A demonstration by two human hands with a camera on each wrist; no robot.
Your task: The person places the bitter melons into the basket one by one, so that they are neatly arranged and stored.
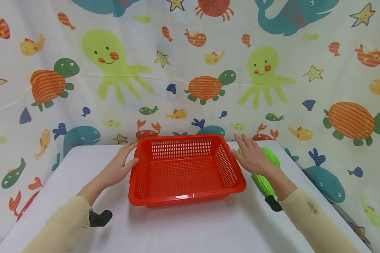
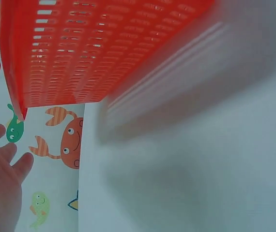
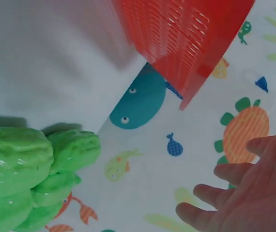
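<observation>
A red plastic basket (image 1: 182, 174) with slotted walls stands at the middle of the white table, its inside bare. Beside its left wall is my left hand (image 1: 117, 168), fingers stretched forward and thumb close to the rim; whether they touch, I cannot tell. On the opposite side my right hand (image 1: 251, 156) is held with fingers spread, and the right wrist view shows a gap between its thumb and the basket (image 3: 176, 43). Several bright green, ridged, vegetable-like pieces (image 3: 12, 162) lie on the table under the right forearm, which partly hides them in the head view.
The white table (image 1: 190, 232) reaches back to a hanging cloth (image 1: 177, 70) printed with sea animals. Its far edge runs just behind the basket, and its right edge passes near the green pieces. A dark strap piece (image 1: 100, 218) sits at the left wrist.
</observation>
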